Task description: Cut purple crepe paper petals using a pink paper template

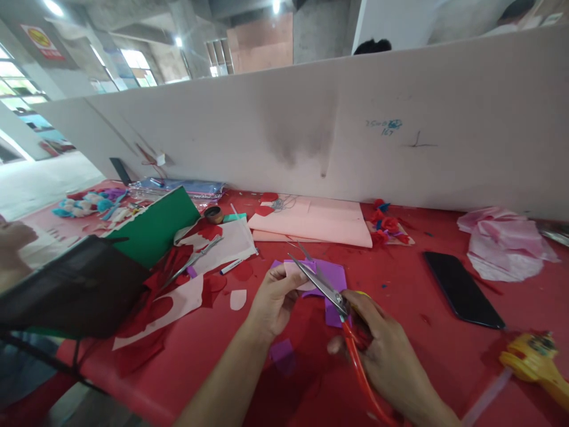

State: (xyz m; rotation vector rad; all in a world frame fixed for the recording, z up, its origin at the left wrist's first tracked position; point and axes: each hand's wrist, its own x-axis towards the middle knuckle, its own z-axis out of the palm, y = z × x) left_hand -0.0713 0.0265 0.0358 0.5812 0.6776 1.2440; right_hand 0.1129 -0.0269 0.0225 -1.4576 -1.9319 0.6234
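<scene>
My left hand (274, 299) pinches a sheet of purple felt (331, 279) together with a small pink template laid on it. My right hand (386, 356) is closed round the red handles of a pair of scissors (320, 284). Their steel blades are parted and point up and left across the purple sheet, close to my left fingertips. A small purple scrap (283, 354) lies on the red table cover (413, 302) below my left wrist.
A black phone (462, 290) lies right of my hands. A yellow glue gun (536, 359) sits at the far right edge. Pink sheets (311, 222), red and pink offcuts (178, 296), a second pair of scissors (191, 261), green card (153, 228) and a grey partition (400, 118) surround the work spot.
</scene>
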